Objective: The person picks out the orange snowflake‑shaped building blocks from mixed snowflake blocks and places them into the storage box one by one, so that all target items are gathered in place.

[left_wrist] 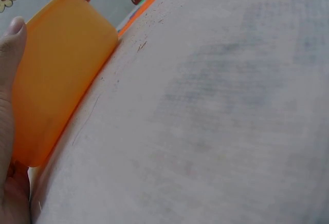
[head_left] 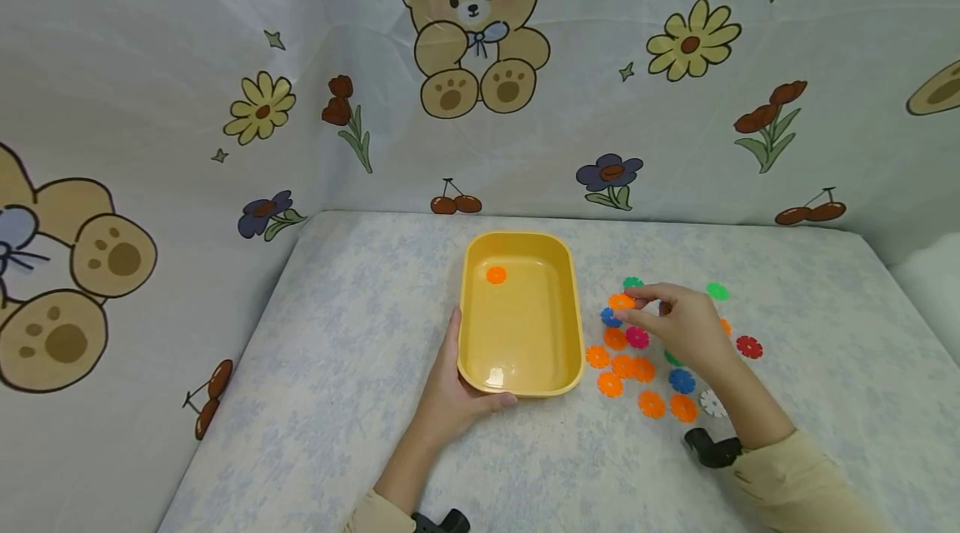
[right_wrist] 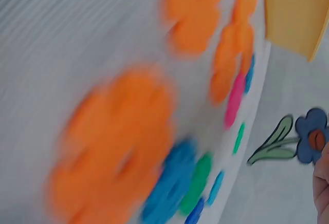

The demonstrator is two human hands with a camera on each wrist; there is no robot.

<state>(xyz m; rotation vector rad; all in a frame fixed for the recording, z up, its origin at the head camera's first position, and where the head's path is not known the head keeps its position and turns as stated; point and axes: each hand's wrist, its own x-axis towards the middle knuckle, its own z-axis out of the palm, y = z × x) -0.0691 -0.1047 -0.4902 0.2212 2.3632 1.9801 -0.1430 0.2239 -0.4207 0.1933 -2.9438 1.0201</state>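
Observation:
A yellow rectangular tray (head_left: 521,316) lies on the table, with one orange flower-shaped disc (head_left: 496,275) inside near its far left. My left hand (head_left: 450,400) grips the tray's near left corner, thumb along the front and fingers against the left side. The left wrist view shows the tray's outer wall (left_wrist: 64,75) beside the thumb. Just right of the tray, my right hand (head_left: 690,329) pinches an orange flower-shaped disc (head_left: 620,301) between thumb and forefinger, above the scattered discs. In the right wrist view only a bit of the right hand (right_wrist: 322,178) shows at the edge.
Several notched plastic discs lie right of the tray: orange ones (head_left: 651,404), a blue one (head_left: 682,381), a pink one (head_left: 637,337), a red one (head_left: 748,347), a green one (head_left: 717,291) and a white one (head_left: 712,403). A bear-printed cloth (head_left: 517,158) hangs behind the table (head_left: 337,333).

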